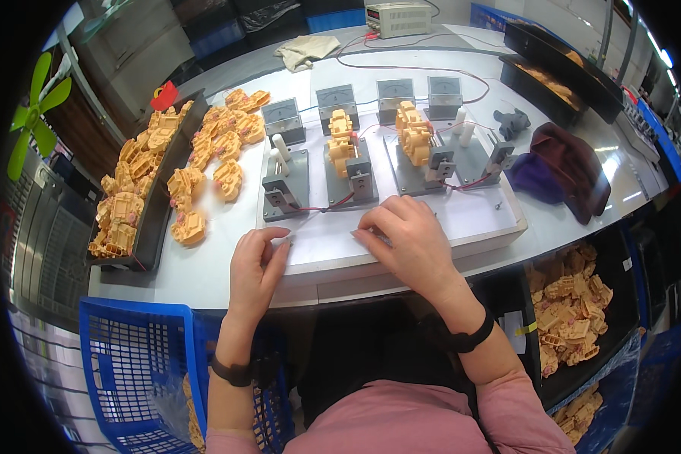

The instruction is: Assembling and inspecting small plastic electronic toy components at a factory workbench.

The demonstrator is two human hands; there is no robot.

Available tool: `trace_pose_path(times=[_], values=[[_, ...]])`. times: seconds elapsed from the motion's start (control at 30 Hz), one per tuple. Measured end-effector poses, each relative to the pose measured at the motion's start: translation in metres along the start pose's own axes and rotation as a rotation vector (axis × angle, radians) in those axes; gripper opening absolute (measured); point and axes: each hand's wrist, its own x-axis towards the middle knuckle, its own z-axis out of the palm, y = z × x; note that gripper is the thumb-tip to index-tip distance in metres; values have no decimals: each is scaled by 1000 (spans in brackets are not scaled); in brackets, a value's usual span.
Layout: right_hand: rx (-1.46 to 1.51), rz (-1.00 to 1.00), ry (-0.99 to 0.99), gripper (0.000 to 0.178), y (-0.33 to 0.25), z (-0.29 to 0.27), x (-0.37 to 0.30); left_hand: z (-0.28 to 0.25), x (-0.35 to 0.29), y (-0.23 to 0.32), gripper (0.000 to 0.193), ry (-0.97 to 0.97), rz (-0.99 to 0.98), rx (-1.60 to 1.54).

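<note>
Nearest, the left hand [253,268] lies at eight o'clock of the view's centre, at the front edge of the white board [473,219], thumb and forefinger slightly apart; the right hand [418,240], just past three, curls over the board, and whether its tips meet I cannot tell. Neither shows anything held. Beyond, two orange parts [343,147] sit on grey stands [289,178], one at twelve, the other at one. They look moulded in plastic: probably light and stiff, with thin ribs that could chip, so best held by the outer frame, away from the red leads [340,204]. Loose parts [227,144] lie at ten on the pale, smooth table [197,265], beside a loaded black tray [153,246]; maroon cloth [575,174] bunches at half past two. Meters [336,98] line the board's back. Farther off are a green fan [34,117], just short of ten, and a power supply [401,21] at half past twelve.
</note>
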Motion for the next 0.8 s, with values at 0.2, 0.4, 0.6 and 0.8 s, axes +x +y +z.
trace_pose_path(times=[0.2,0.4,0.6,0.8], values=[[15,20,-9,12,1,1,0,1,1,6,16,28,-55,-57],[5,43,-9,12,-2,2,2,-1,1,3,18,12,17,10],[32,68,-21,12,-1,1,2,0,1,3,17,5,3,10],[97,91,-50,15,-5,-3,3,-2,0,10,16,36,-80,-43]])
